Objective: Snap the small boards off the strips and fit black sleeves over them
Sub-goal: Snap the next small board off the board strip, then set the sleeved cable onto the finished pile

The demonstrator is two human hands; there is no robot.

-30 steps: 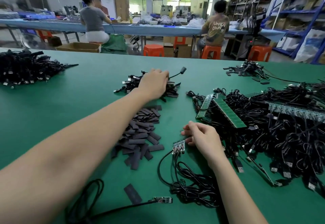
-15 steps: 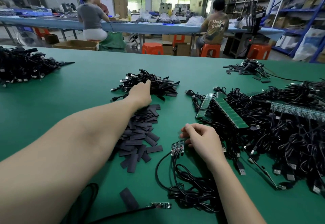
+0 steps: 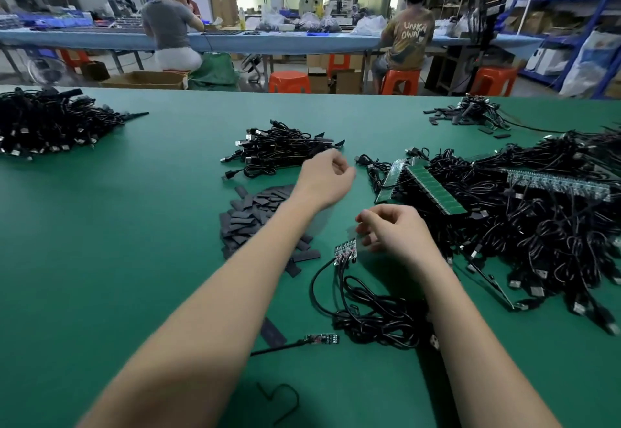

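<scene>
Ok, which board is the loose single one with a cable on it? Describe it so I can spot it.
Start on the green table, at the near edge between the two forearms. The single board lies flat there, just right of a lone black sleeve. Unlike the short strip by the right hand, it is one narrow piece with one cable trailing left.

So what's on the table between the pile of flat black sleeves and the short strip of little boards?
Nothing but bare green mat between the sleeve pile and the board strip, though the left forearm crosses above it in the head view.

left hand (image 3: 324,180): fingers loosely curled | right hand (image 3: 395,231): fingers curled
</scene>
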